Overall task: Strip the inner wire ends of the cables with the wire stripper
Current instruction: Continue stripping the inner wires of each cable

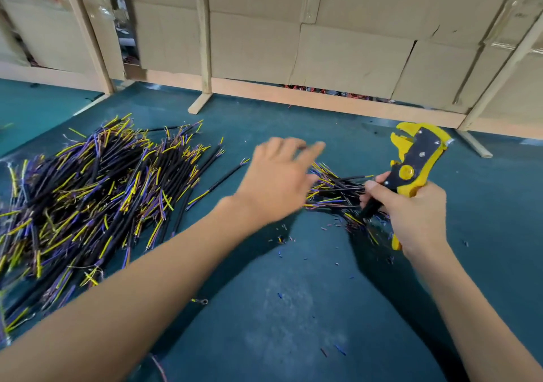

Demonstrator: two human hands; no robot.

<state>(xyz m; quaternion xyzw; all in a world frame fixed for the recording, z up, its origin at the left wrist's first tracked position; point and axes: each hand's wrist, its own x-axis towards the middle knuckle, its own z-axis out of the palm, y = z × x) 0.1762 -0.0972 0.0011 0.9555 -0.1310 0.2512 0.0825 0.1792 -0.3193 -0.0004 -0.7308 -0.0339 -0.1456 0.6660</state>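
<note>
A big heap of short black cables [88, 193] with yellow and purple inner wires covers the left of the green table. A smaller bunch of the same cables [335, 190] lies in the middle, between my hands. My left hand [276, 179] hovers over the left edge of that bunch, blurred, fingers spread and straight, holding nothing. My right hand [411, 214] grips the handles of the yellow and black wire stripper [417, 158], whose jaws point up and away from me.
The green table [293, 308] is littered with tiny bits of stripped insulation around the small bunch. A small ring terminal [202, 301] lies near my left forearm. A cardboard wall on wooden frames [323, 58] closes off the back.
</note>
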